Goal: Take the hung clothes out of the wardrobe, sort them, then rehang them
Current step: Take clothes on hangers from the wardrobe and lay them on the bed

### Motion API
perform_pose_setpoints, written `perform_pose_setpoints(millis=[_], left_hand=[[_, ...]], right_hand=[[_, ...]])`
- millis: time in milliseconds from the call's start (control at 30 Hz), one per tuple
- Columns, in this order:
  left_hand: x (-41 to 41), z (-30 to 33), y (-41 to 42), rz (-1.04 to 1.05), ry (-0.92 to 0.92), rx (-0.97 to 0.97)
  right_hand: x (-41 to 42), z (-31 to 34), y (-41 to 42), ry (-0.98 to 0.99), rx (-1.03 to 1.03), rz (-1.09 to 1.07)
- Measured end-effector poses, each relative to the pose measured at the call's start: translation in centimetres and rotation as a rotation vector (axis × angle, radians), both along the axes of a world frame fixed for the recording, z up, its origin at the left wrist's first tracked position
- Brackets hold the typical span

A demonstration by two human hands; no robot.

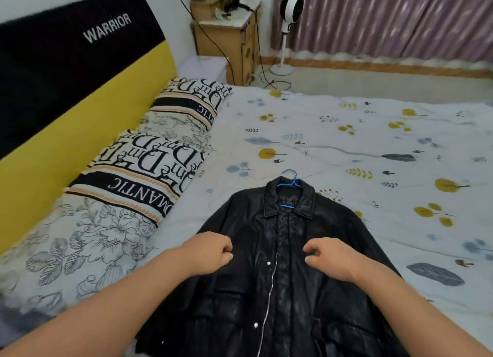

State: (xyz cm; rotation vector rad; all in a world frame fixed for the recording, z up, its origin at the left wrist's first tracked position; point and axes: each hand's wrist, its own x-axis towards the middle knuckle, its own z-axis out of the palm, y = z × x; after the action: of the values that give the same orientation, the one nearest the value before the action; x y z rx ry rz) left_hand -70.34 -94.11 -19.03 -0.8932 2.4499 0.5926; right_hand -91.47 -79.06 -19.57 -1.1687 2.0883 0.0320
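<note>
A black leather jacket (282,276) lies flat on the bed, front up, collar pointing away from me. A blue hanger (289,181) is still inside it, its hook sticking out past the collar. My left hand (210,252) hovers over the jacket's left chest with fingers loosely curled and nothing in them. My right hand (328,258) is over the right chest, also loosely curled, holding nothing. Both hands flank the button and zip placket.
The bed (373,148) has a white leaf-print sheet. Two lettered pillows (149,169) lie along the yellow and black headboard (66,84) at left. Beyond the bed stand a wooden nightstand (226,36), a white fan (289,30) and purple curtains (400,17).
</note>
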Motion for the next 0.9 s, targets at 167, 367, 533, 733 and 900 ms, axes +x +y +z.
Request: perform_pose_setpoints(millis=[167,367,533,733,900], left_hand=[[6.6,6.0,3.1,0.025,0.069,-0.063],[13.2,10.3,6.4,0.109,0.023,-0.131],[16.6,11.3,10.7,0.284,0.028,-0.123],[18.6,10.9,16.7,0.495,0.001,-0.185],[20.0,10.2,23.6,0.647,0.015,-0.149]], right_hand=[[5.0,5.2,4.1,0.010,0.003,0.056],[6.6,8.3,8.0,0.108,0.122,0.160],[6.6,9.0,8.8,0.135,0.113,0.290],[6.6,10.0,9.2,0.168,0.090,0.496],[8.5,10.2,9.7,0.232,0.034,0.711]])
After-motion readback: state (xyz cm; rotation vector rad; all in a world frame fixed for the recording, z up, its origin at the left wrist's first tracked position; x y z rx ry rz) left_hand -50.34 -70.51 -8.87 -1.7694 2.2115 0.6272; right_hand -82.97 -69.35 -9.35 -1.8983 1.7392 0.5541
